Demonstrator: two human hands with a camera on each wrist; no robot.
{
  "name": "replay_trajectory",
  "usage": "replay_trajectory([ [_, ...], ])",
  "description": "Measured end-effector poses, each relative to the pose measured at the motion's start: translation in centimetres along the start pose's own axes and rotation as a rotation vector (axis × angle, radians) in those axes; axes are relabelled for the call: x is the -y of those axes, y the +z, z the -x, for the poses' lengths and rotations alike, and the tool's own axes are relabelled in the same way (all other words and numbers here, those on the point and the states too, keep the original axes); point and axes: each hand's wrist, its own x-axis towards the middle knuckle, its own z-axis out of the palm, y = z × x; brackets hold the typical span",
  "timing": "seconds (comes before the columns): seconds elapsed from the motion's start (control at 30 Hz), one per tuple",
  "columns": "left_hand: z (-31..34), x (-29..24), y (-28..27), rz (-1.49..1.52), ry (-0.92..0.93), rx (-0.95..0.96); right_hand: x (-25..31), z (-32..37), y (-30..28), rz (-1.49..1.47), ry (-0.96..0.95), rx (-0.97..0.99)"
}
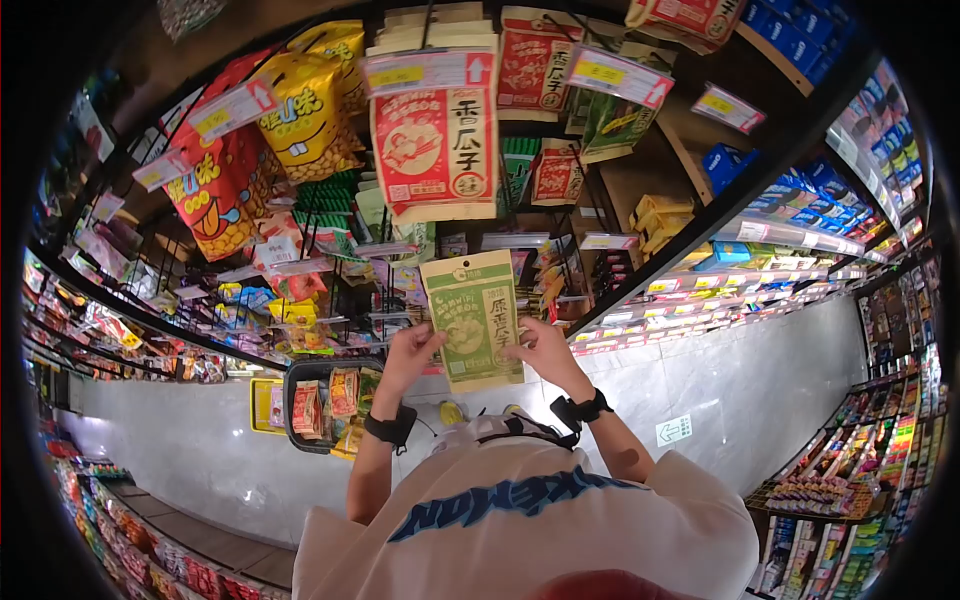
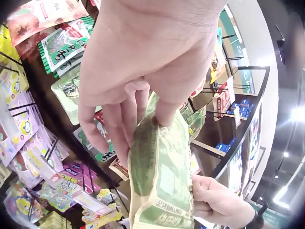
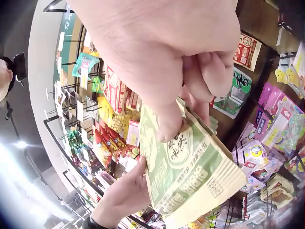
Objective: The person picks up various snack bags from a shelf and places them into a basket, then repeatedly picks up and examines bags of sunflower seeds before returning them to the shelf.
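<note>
A green and cream bag of melon seeds is held upright in front of the person's torso, its printed face towards the head camera. My left hand pinches its left edge, thumb on the face. Opposite it, my right hand grips the right edge low down. The left wrist view shows the thumb and fingers of the left hand on either side of the bag. In the right wrist view, the right thumb presses on the bag's front while the other fingers go behind it.
Above the hands, red and cream seed bags hang on hooks beside yellow snack bags. A dark shopping basket with several packets stands on the grey floor to the left. Shelves run along the right.
</note>
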Motion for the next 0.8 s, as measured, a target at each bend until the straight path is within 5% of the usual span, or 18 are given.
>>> replay_trajectory([
  [0.3, 0.1, -8.1, 7.0, -0.172, -0.06, 0.185, -1.5, 4.8, -6.8, -0.099, -0.051, -0.101],
  [0.6, -3.2, -10.6, 13.3, -0.002, 0.133, 0.159, -1.8, 5.7, -12.2, -0.13, -0.101, -0.228],
  [0.8, -1.7, -5.0, 13.0, -0.175, -0.043, 0.335, -5.9, 7.3, -11.9, -0.062, 0.017, -0.087],
])
